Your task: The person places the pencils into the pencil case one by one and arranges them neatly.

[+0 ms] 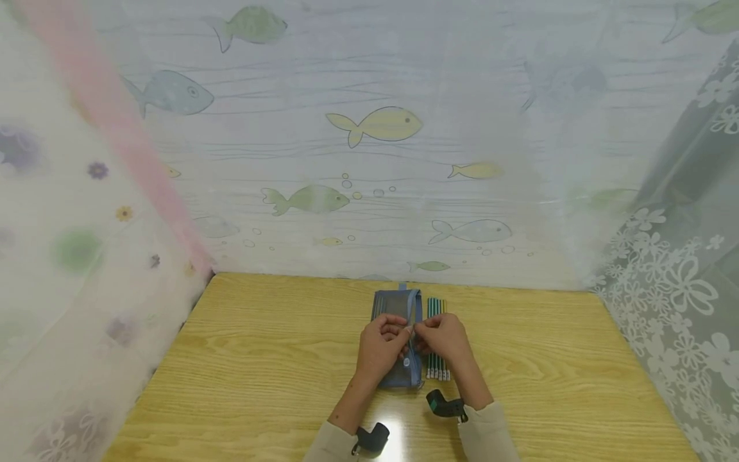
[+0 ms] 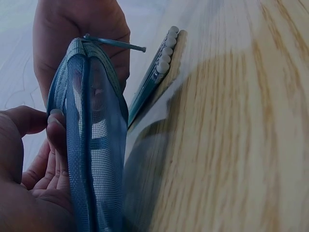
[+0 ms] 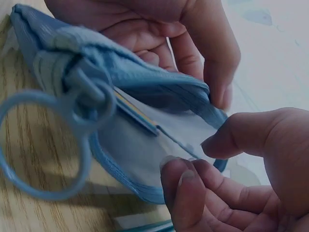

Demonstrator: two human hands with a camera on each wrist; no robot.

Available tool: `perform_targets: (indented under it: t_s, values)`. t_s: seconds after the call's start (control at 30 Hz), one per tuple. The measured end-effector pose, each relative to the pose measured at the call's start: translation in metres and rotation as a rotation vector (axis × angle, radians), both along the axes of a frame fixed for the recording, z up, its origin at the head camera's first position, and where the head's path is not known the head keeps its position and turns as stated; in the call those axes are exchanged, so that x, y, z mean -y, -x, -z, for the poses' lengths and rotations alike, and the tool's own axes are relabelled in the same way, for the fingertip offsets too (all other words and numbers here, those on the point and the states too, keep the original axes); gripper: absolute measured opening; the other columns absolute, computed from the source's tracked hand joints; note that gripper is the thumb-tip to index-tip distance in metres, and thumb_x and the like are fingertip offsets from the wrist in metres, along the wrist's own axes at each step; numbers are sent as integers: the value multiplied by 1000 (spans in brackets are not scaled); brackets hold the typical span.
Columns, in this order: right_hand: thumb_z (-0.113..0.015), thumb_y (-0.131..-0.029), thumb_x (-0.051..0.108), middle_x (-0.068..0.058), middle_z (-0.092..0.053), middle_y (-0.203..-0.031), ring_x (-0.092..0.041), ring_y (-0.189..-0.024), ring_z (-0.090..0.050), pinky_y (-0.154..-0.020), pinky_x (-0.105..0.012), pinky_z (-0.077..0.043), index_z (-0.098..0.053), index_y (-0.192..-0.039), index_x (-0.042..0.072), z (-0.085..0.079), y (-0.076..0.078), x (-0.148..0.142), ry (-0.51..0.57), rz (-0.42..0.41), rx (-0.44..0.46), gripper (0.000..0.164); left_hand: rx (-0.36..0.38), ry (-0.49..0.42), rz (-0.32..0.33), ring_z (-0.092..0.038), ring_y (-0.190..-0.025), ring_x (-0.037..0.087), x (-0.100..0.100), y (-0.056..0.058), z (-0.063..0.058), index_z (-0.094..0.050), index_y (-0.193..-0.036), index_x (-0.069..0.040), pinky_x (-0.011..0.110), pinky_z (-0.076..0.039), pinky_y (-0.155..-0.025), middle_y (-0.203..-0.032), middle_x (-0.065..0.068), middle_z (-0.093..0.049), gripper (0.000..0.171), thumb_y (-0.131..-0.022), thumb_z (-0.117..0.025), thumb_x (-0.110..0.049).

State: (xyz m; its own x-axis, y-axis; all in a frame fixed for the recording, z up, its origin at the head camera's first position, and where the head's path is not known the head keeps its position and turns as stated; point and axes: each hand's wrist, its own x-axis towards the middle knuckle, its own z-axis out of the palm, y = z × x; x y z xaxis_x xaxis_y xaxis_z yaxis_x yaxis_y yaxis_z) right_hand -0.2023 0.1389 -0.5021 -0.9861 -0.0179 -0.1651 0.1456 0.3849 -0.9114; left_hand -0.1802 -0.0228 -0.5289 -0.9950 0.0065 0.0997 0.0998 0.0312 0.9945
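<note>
A blue mesh pencil case [image 1: 395,375] lies on the table, its zipped mouth parted. My left hand [image 1: 378,350] pinches one edge of that mouth between thumb and finger. On the opposite edge, my right hand [image 1: 447,337] has its thumb and fingertips at the rim, as the right wrist view shows. A blue ring [image 3: 82,188] hangs from the zip end. Inside the case, thin dark and yellow strips [image 3: 137,116] show; their kind is unclear. Beside my right hand, several green pencils [image 1: 435,369] lie in a row, white eraser ends towards me.
The wooden table [image 1: 260,366] extends to both sides. Fish-patterned sheeting [image 1: 375,160] hangs behind it, and a flowered curtain [image 1: 681,308] stands along the right edge. Black wrist cameras [image 1: 372,439] are strapped at both sleeves.
</note>
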Motion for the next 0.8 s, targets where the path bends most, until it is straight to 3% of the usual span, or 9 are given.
perform_targets:
  t_s: [0.4,0.63,0.8]
  values:
    - [-70,-93,14,-8,-74,-78,-19,-62,-70,-58,-32,-58,-77,-94,-1,2,4,-19,-154,48,-46,17,12,22,3,-66,-58,11,2,2,1,-73,-111,-2,25,-57,-52,-82,9,-74,18,-97,-78,-11]
    - [-70,-92,15,-6,-71,-75,-16,-60,-66,-56,-30,-52,-74,-92,2,5,6,-31,-228,71,-62,14,8,19,7,-66,-58,10,2,1,0,-72,-111,-2,25,-57,-52,-83,10,-74,19,-97,-78,-12]
    - [-71,-92,18,-8,-72,-75,-18,-64,-66,-57,-33,-52,-76,-94,-2,5,5,-37,-289,89,-74,21,8,11,9,-66,-59,12,3,0,0,-72,-112,0,26,-58,-52,-85,12,-74,20,-96,-78,-12]
